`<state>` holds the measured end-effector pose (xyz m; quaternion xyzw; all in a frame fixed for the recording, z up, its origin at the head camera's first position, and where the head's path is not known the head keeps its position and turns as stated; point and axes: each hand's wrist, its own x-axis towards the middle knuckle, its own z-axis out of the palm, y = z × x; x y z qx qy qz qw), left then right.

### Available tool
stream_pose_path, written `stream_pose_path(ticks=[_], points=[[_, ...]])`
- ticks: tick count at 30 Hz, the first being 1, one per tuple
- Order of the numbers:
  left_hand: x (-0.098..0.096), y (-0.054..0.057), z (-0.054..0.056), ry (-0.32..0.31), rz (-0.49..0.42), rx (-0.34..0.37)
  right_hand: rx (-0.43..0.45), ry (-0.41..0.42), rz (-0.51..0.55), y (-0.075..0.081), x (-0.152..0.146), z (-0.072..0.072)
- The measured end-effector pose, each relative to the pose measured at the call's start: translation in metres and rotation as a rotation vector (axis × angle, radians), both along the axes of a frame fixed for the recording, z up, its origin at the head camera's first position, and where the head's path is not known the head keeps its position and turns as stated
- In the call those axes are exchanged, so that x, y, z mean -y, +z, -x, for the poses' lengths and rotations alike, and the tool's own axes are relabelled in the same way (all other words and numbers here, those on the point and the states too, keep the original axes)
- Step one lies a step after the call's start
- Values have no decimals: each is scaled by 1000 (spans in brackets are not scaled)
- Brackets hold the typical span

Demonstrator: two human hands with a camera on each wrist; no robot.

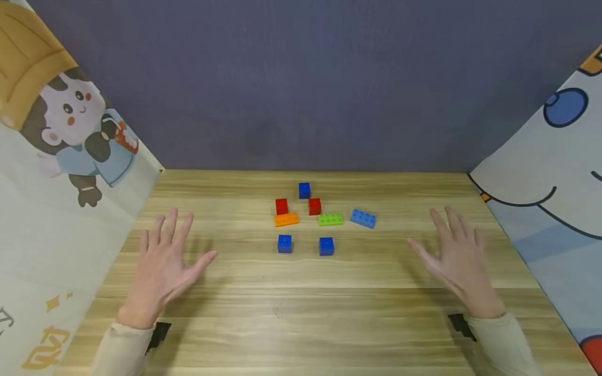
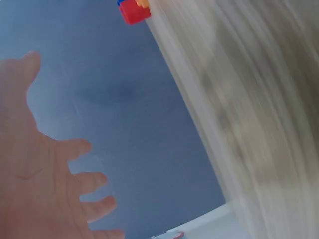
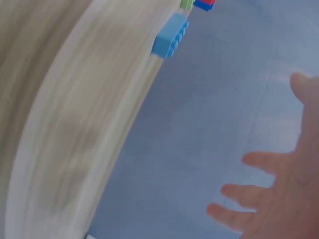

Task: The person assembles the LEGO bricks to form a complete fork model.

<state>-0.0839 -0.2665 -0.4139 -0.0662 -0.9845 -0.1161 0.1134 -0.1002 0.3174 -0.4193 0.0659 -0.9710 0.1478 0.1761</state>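
Note:
My left hand (image 1: 162,266) hovers over the left part of the table with fingers spread, holding nothing. On the right side, my right hand (image 1: 458,263) is also spread and holds nothing. Between them lie toy building bricks. A light blue brick (image 1: 363,219) is nearest the right hand; it also shows in the right wrist view (image 3: 170,36). Left of it sits a lime green brick (image 1: 331,220), with a red brick (image 1: 314,207) just behind. An orange brick (image 1: 286,220) lies before another red brick (image 1: 281,207). Dark blue bricks stand at the back (image 1: 304,190), front left (image 1: 284,244) and front right (image 1: 326,246).
The wooden table (image 1: 301,324) ends at a dark grey-blue panel (image 1: 301,89) behind the bricks. Side walls printed with cartoons, a left panel (image 1: 42,224) and a right panel (image 1: 541,172), flank the table.

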Motion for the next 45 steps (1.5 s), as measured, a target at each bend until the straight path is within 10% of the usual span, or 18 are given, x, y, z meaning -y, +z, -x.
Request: stream_pose_path(ticks=[20, 45], points=[[-34, -27, 9, -157, -382, 135, -88, 214, 378, -17, 50, 10], [-88, -38, 19, -267, -594, 230, 175, 352, 625, -37, 104, 12]])
